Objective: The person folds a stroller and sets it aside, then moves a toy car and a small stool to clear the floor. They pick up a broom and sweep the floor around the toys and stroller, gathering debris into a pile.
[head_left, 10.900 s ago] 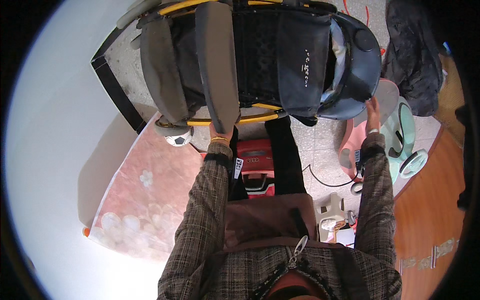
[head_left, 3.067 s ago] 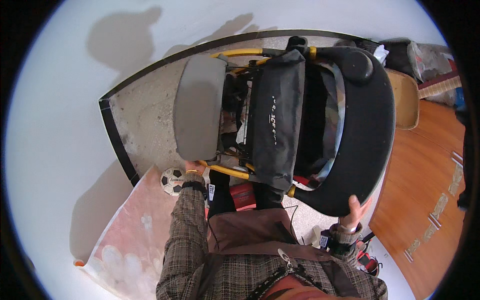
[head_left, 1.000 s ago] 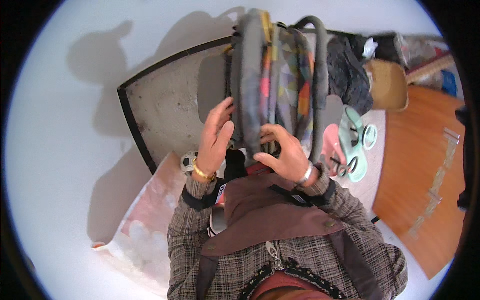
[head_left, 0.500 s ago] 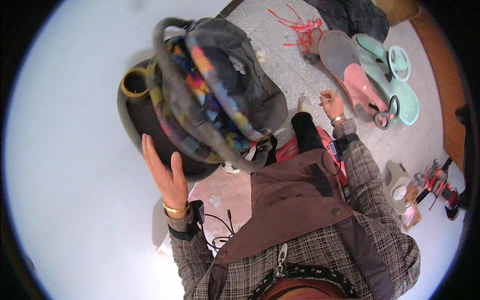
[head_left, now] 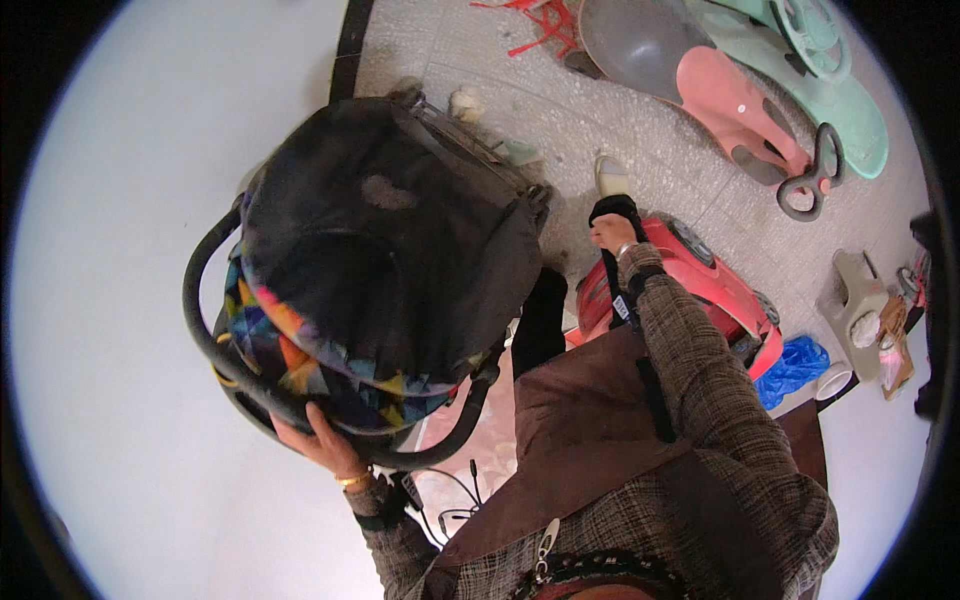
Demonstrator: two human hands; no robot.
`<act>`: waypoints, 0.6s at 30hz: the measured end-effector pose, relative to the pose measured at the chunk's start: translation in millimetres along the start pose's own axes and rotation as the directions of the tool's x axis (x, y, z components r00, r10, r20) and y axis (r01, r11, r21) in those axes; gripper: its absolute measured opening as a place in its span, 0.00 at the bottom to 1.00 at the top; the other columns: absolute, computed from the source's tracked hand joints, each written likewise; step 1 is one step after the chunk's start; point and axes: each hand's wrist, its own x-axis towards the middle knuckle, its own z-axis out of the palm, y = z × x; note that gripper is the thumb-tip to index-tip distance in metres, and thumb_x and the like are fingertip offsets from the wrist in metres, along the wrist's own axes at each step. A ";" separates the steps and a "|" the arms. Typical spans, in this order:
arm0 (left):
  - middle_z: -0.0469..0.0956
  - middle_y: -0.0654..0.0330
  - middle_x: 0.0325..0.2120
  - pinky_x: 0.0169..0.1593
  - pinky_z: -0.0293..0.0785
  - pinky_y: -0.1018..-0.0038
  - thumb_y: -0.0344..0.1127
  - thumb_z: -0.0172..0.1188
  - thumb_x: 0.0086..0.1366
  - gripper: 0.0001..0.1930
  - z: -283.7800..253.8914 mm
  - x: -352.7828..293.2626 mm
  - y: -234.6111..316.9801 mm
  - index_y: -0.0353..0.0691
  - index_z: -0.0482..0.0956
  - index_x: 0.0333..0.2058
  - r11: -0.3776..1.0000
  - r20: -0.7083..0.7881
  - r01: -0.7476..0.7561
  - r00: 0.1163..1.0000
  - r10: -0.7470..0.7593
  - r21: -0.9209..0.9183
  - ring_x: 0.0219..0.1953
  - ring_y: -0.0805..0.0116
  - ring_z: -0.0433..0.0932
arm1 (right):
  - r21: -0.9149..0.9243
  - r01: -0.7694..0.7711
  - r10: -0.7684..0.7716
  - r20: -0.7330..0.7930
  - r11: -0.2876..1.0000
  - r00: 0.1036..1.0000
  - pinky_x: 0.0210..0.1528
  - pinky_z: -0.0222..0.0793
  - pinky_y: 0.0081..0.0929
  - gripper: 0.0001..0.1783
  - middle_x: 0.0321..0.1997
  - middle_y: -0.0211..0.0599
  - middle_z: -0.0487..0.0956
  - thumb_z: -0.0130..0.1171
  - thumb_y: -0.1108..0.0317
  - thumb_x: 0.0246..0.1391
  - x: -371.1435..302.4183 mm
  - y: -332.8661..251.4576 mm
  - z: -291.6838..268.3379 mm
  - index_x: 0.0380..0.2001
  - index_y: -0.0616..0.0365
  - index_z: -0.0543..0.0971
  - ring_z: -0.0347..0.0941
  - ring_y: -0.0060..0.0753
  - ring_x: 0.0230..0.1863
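A dark stroller (head_left: 390, 230) with a black canopy and a colourful patterned trim fills the middle left. Its curved grey bar (head_left: 205, 310) arches round the left and near sides. My left hand (head_left: 325, 445) lies against the near rim below the patterned trim, thumb and fingers apart, its fingertips partly hidden by the rim. My right hand (head_left: 612, 234) is curled closed in front of a dark trouser leg, above a red toy car (head_left: 700, 290). What those fingers hold, if anything, is hidden.
Pink-and-grey (head_left: 720, 100) and mint-green (head_left: 850, 130) ride-on toys stand at the upper right. Red strips (head_left: 545, 25) lie near them. A blue plastic bag (head_left: 792, 370) and a white cup (head_left: 833, 380) sit right of the car. A beige stool-like object (head_left: 855, 300) stands farther right.
The stroller has turned, so its canopy now faces me more fully and its bar sits left and near. My left hand has moved down with the rim. My right hand has come lower left.
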 end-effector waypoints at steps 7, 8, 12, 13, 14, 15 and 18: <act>0.63 0.52 0.57 0.59 0.61 0.67 0.36 0.53 0.65 0.30 -0.2 0.0 5.6 0.37 0.54 0.62 0.912 0.065 0.326 0.945 -0.320 -0.249 0.55 0.61 0.66 | -0.068 0.219 -0.207 0.146 0.973 0.967 0.30 0.72 0.31 0.15 0.26 0.40 0.79 0.52 0.60 0.54 42.4 66.8 92.8 0.27 0.62 0.79 0.76 0.34 0.27; 0.64 0.51 0.56 0.59 0.61 0.67 0.37 0.53 0.65 0.30 -0.3 -1.3 8.0 0.36 0.54 0.62 0.913 0.031 0.314 0.948 -0.317 -0.260 0.55 0.60 0.66 | -0.138 0.190 -0.155 0.228 0.972 0.961 0.29 0.71 0.31 0.16 0.26 0.40 0.78 0.52 0.58 0.54 42.6 74.2 108.3 0.27 0.62 0.79 0.75 0.34 0.26; 0.63 0.48 0.56 0.59 0.62 0.65 0.39 0.50 0.67 0.29 0.9 -4.7 17.8 0.34 0.54 0.62 0.936 0.001 0.308 0.950 -0.312 -0.170 0.55 0.58 0.67 | 0.363 -0.253 0.114 0.363 0.897 0.925 0.25 0.68 0.36 0.20 0.26 0.40 0.78 0.52 0.55 0.56 44.8 95.1 174.1 0.34 0.64 0.77 0.74 0.36 0.25; 0.62 0.46 0.56 0.59 0.62 0.65 0.38 0.50 0.66 0.29 2.1 -4.0 18.2 0.33 0.54 0.62 0.932 -0.010 0.321 0.945 -0.327 -0.168 0.55 0.56 0.66 | 0.332 -0.213 0.069 0.397 0.919 0.915 0.25 0.68 0.37 0.21 0.26 0.40 0.78 0.52 0.54 0.56 45.7 99.3 186.3 0.36 0.65 0.77 0.74 0.36 0.25; 0.62 0.45 0.56 0.59 0.62 0.65 0.37 0.51 0.65 0.30 3.2 -4.1 18.7 0.32 0.54 0.62 0.929 -0.040 0.328 0.940 -0.339 -0.172 0.55 0.55 0.66 | 0.302 -0.190 0.063 0.385 0.934 0.921 0.26 0.68 0.37 0.21 0.26 0.41 0.78 0.52 0.54 0.55 49.4 101.7 195.8 0.36 0.65 0.77 0.74 0.37 0.26; 0.63 0.46 0.56 0.58 0.62 0.66 0.38 0.50 0.66 0.29 4.2 -3.5 18.1 0.32 0.55 0.61 0.939 -0.023 0.310 0.948 -0.317 -0.150 0.54 0.57 0.67 | 0.199 -0.144 0.063 0.362 0.969 0.930 0.26 0.68 0.37 0.21 0.26 0.41 0.78 0.52 0.54 0.55 51.6 103.9 204.1 0.36 0.65 0.77 0.75 0.38 0.26; 0.64 0.46 0.55 0.58 0.62 0.66 0.40 0.50 0.66 0.28 4.3 -1.3 12.8 0.30 0.57 0.60 0.954 -0.034 0.287 0.956 -0.291 -0.082 0.54 0.58 0.67 | 0.261 -0.232 0.167 0.248 0.937 0.954 0.28 0.68 0.38 0.23 0.27 0.43 0.79 0.53 0.54 0.54 55.5 106.2 216.9 0.37 0.66 0.77 0.75 0.40 0.28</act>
